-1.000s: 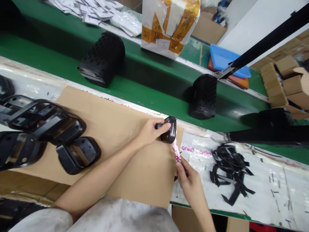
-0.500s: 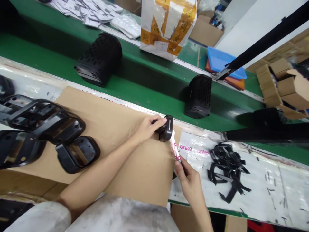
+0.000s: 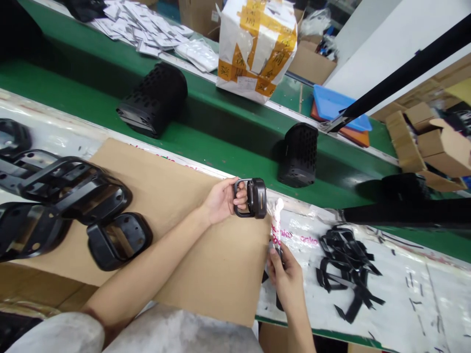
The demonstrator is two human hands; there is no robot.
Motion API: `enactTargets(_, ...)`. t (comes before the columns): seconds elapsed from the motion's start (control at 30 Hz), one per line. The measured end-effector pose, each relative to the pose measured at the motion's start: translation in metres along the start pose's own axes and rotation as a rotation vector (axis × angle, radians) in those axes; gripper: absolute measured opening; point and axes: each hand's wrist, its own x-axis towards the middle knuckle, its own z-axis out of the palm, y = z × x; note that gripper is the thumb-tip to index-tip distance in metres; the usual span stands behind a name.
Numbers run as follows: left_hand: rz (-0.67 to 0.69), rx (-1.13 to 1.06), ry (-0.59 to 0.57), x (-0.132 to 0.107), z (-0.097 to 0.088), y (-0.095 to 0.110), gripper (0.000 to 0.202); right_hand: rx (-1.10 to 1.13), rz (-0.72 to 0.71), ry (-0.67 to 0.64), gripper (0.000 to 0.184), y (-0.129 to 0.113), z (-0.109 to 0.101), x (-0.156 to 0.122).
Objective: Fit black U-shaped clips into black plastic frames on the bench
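The left hand (image 3: 222, 202) grips a small black frame (image 3: 258, 198), fingers curled through its loop, near the right edge of a cardboard sheet (image 3: 213, 260); the right hand (image 3: 289, 274) is closed around what looks like a slim wrapped tool (image 3: 276, 223), white with pink marks; black strips (image 3: 349, 264) lie heaped on the bench (image 3: 395, 282) to its right; larger black parts (image 3: 119, 240) sit at left.

A long green surface (image 3: 224, 156) runs just beyond the left fingers (image 3: 241, 201) — a pale worktop (image 3: 393, 306) spreads to their right, glossy with reflected light — and a white wall or pillar (image 3: 397, 41) rises well beyond, rightward.
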Motion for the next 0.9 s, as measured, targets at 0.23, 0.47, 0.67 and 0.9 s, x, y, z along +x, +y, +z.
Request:
enactTargets(0.23, -0.015, 0.017, -0.043, 0.001, -0.003, -0.001, 0.044, 0.063, 0.110, 0.006, 0.073, -0.008, 0.000, 0.001)
enactTargets(0.47, 0.024, 0.105, -0.092, 0.001, -0.007, -0.006, 0.035, 0.103, 0.158, -0.016, 0.079, -0.014, 0.001, 0.000)
enactTargets(0.67, 0.202, 0.280, -0.083, 0.003, -0.008, -0.011, 0.033, 0.068, 0.128, -0.011, 0.072, -0.012, -0.001, 0.001)
enactTargets(0.9, 0.569, 0.700, 0.009, 0.001, -0.010, -0.017, 0.040, -0.235, -0.062, 0.033, 0.063, -0.002, -0.019, -0.026)
